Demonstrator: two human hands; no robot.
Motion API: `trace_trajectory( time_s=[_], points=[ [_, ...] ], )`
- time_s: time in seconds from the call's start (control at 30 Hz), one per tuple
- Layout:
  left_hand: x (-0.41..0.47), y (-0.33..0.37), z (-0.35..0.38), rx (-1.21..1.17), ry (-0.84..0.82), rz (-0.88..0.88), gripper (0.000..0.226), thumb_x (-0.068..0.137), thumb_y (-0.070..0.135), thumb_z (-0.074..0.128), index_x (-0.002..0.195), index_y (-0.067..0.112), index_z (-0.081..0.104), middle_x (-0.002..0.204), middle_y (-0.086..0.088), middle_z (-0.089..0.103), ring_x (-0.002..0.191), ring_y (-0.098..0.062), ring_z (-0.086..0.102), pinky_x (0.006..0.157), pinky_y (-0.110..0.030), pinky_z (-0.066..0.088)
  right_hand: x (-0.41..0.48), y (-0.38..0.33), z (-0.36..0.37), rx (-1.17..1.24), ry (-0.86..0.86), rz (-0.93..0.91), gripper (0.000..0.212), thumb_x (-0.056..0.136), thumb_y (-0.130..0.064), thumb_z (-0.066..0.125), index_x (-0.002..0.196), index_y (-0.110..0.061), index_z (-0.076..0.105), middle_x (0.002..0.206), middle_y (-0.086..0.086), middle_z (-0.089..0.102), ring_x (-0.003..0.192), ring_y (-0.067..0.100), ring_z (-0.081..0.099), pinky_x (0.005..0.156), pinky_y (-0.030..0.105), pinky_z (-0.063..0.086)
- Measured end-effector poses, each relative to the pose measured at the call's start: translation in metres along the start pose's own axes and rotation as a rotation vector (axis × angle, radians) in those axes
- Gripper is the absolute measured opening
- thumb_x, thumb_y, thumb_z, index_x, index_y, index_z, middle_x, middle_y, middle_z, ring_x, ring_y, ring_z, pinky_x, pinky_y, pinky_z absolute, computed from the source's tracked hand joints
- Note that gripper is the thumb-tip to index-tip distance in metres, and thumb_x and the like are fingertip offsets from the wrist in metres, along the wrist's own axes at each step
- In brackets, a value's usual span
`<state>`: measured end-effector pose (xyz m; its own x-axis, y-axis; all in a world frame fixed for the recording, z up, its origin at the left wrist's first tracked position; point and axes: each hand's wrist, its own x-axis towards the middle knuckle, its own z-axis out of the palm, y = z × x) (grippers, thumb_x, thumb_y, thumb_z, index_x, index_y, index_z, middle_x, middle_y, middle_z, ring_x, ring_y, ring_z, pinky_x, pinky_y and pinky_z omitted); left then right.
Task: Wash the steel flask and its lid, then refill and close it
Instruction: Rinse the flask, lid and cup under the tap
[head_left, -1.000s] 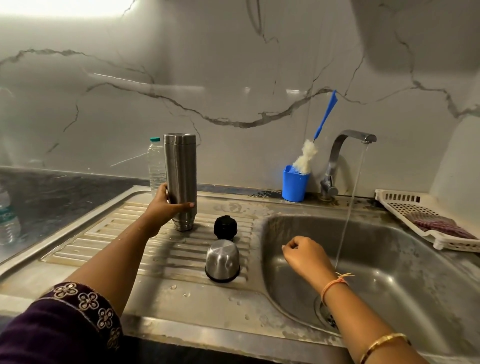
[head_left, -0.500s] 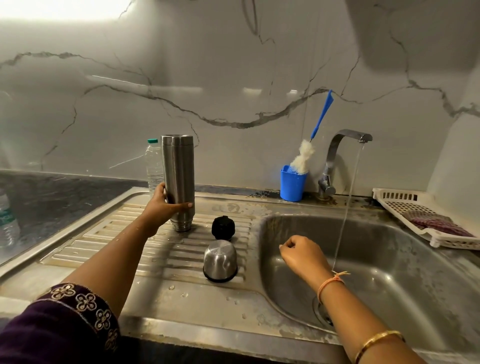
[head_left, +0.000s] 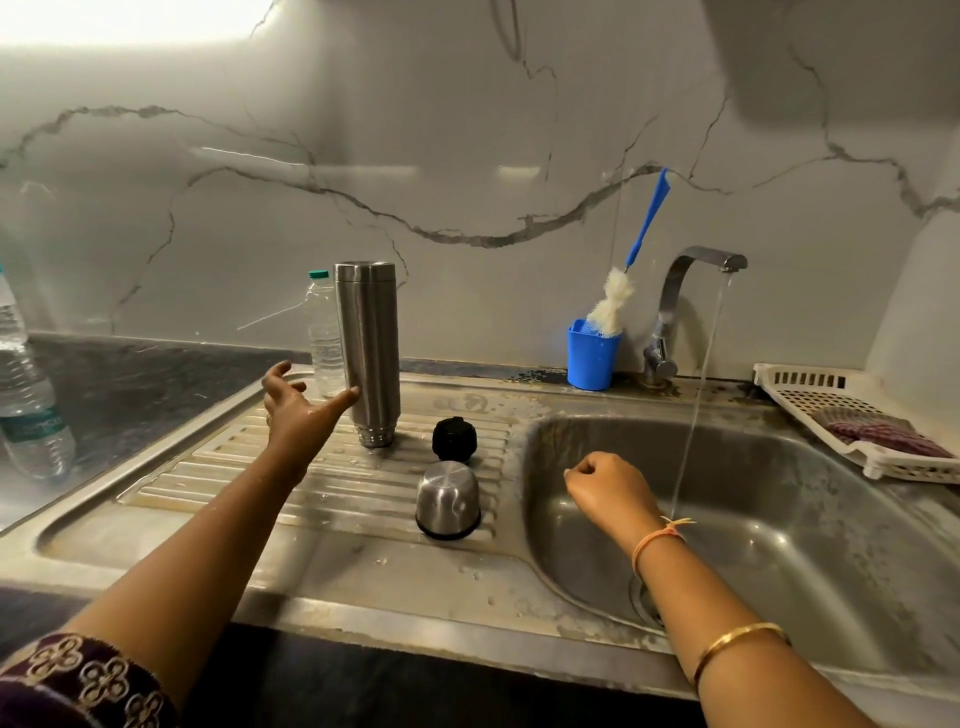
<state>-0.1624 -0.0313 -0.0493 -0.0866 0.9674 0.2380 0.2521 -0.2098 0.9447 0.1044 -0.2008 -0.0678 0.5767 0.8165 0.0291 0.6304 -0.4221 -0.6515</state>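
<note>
The steel flask (head_left: 368, 353) stands upside down on the ribbed draining board (head_left: 218, 467), its threaded mouth on the steel. My left hand (head_left: 298, 410) is just left of it with fingers spread; only the thumb tip is at the flask's side. To the flask's right sit the black inner stopper (head_left: 454, 439) and, nearer me, the steel cup lid (head_left: 448, 500), mouth down. My right hand (head_left: 605, 486) hovers over the sink basin (head_left: 779, 545) with fingers curled and nothing in them, left of the thin stream from the tap (head_left: 698, 265).
A small plastic water bottle (head_left: 323, 338) stands behind the flask and a larger one (head_left: 28, 405) is on the dark counter at far left. A blue cup (head_left: 592, 358) with a bottle brush stands beside the tap. A white basket (head_left: 852, 421) with a cloth sits at right.
My left hand has let go of the flask and opened, drawing slightly left. The flask stays upright on the board. My right hand has barely moved and water keeps running.
</note>
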Motion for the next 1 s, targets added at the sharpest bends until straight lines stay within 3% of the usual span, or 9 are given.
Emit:
trace_trajectory(
  time_s=[0.1, 0.2, 0.37, 0.43, 0.63, 0.83, 1.0],
  points=[
    [-0.024, -0.002, -0.003, 0.065, 0.059, -0.01, 0.076, 0.081, 0.03, 0.073, 0.138, 0.02, 0.024, 0.135, -0.018, 0.037, 0.122, -0.032, 0.042, 0.103, -0.046, 0.04, -0.001, 0.002, -0.003, 0.032, -0.011, -0.003, 0.017, 0.092, -0.027, 0.052, 0.081, -0.015, 0.059, 0.093, 0.007, 0.062, 0.089, 0.026, 0.057, 0.074, 0.031, 0.043],
    [-0.047, 0.001, 0.003, 0.145, -0.048, -0.077, 0.064, 0.082, 0.026, 0.072, 0.133, 0.017, 0.034, 0.135, -0.017, 0.039, 0.12, -0.031, 0.045, 0.102, -0.047, 0.042, -0.004, 0.004, -0.007, 0.081, -0.004, 0.0, 0.018, 0.091, -0.024, 0.053, 0.078, -0.013, 0.058, 0.09, 0.009, 0.062, 0.086, 0.027, 0.057, 0.07, 0.029, 0.04],
    [-0.07, 0.021, 0.026, 0.309, -0.244, 0.049, 0.042, 0.085, 0.026, 0.068, 0.122, 0.012, 0.053, 0.117, -0.005, 0.057, 0.098, -0.017, 0.053, 0.081, -0.03, 0.043, -0.011, 0.008, -0.012, 0.118, 0.01, -0.011, 0.018, 0.091, -0.024, 0.053, 0.08, -0.012, 0.059, 0.087, 0.008, 0.061, 0.082, 0.024, 0.055, 0.068, 0.028, 0.039],
    [-0.07, 0.03, 0.039, 0.35, -0.288, 0.051, 0.038, 0.086, 0.028, 0.068, 0.119, 0.015, 0.056, 0.118, -0.006, 0.059, 0.097, -0.017, 0.054, 0.079, -0.029, 0.043, -0.013, 0.009, -0.014, 0.132, 0.017, -0.012, 0.018, 0.091, -0.023, 0.052, 0.078, -0.012, 0.058, 0.086, 0.007, 0.061, 0.08, 0.023, 0.054, 0.065, 0.027, 0.037],
    [-0.054, 0.046, 0.068, 0.371, -0.32, -0.028, 0.049, 0.084, 0.034, 0.069, 0.126, 0.017, 0.051, 0.126, -0.01, 0.054, 0.098, -0.019, 0.051, 0.08, -0.03, 0.043, -0.009, 0.012, -0.012, 0.155, 0.018, 0.004, 0.016, 0.09, -0.022, 0.051, 0.082, -0.011, 0.059, 0.089, 0.008, 0.062, 0.082, 0.024, 0.056, 0.065, 0.027, 0.039],
    [-0.033, 0.049, 0.082, 0.35, -0.515, -0.126, 0.069, 0.077, 0.031, 0.078, 0.136, 0.025, 0.043, 0.135, -0.011, 0.049, 0.121, -0.028, 0.047, 0.091, -0.038, 0.044, -0.002, 0.012, -0.004, 0.122, 0.011, 0.017, 0.014, 0.088, -0.025, 0.052, 0.083, -0.015, 0.06, 0.097, 0.009, 0.064, 0.092, 0.028, 0.059, 0.079, 0.037, 0.049],
    [-0.029, 0.044, 0.087, 0.344, -0.586, -0.169, 0.058, 0.072, 0.029, 0.08, 0.124, 0.019, 0.054, 0.12, -0.008, 0.054, 0.107, -0.023, 0.053, 0.081, -0.03, 0.052, 0.002, 0.01, 0.0, 0.102, 0.012, 0.031, 0.013, 0.086, -0.027, 0.052, 0.078, -0.019, 0.057, 0.096, 0.008, 0.064, 0.094, 0.029, 0.058, 0.089, 0.049, 0.048]
  ],
)
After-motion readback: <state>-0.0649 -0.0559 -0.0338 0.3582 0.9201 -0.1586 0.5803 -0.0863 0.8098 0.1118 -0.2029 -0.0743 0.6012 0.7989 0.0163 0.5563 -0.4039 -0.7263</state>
